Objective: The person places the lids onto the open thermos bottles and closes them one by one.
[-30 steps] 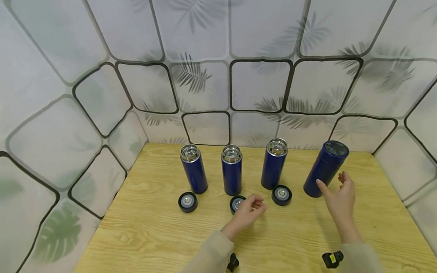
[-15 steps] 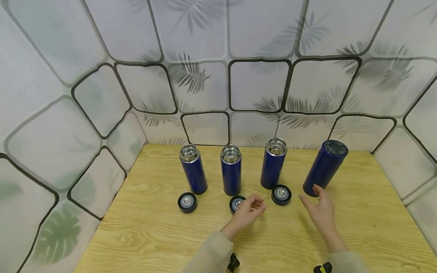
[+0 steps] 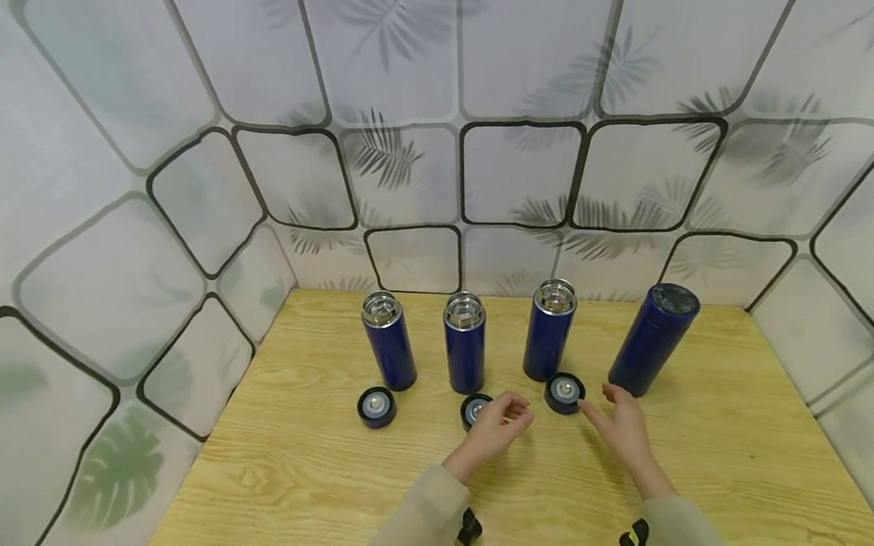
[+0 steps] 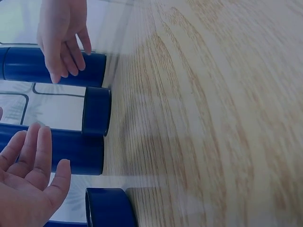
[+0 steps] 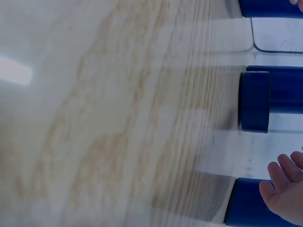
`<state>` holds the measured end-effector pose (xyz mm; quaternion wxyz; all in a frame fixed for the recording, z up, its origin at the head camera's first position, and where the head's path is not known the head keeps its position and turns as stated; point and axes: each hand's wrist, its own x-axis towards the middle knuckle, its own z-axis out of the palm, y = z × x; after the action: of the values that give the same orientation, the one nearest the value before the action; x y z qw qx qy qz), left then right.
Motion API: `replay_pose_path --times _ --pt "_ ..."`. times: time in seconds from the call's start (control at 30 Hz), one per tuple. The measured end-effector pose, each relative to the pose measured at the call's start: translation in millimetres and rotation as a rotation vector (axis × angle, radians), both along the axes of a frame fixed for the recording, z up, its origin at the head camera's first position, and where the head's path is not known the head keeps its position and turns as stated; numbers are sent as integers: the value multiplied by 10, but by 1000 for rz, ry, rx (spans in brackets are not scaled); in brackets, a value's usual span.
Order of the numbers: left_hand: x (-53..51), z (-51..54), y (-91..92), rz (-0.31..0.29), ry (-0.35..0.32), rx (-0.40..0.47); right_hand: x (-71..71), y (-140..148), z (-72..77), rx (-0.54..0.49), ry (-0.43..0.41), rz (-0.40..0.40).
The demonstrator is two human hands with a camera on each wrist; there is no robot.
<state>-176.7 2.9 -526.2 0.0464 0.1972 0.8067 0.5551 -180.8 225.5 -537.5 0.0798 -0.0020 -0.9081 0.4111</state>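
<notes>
As two sleeves point(image 3: 422, 514) stretch forward over wooden table point(image 3: 281, 481), left hand point(image 3: 494, 425) hangs with fingers loosely bent, holding nothing, near middle lid point(image 3: 475, 408); right hand point(image 3: 621, 425), thumb and fingers parted, nothing gripped, near right lid point(image 3: 564, 393). Left lid point(image 3: 377, 407) makes three, hollow side up. Farther back: four blue bottles upright, three uncapped bottles point(image 3: 466, 350), one capped bottle point(image 3: 649, 344) far right. Patterned wall point(image 3: 518, 174) behind.
</notes>
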Motion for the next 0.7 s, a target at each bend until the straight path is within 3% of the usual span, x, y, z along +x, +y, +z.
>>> replay_pose_path --times 0.33,0.7 --pt "7 16 2 -9 -8 -8 -237 -76 -164 85 -173 48" --pt "-21 26 10 -18 -33 0 -367 -166 -250 160 -93 105"
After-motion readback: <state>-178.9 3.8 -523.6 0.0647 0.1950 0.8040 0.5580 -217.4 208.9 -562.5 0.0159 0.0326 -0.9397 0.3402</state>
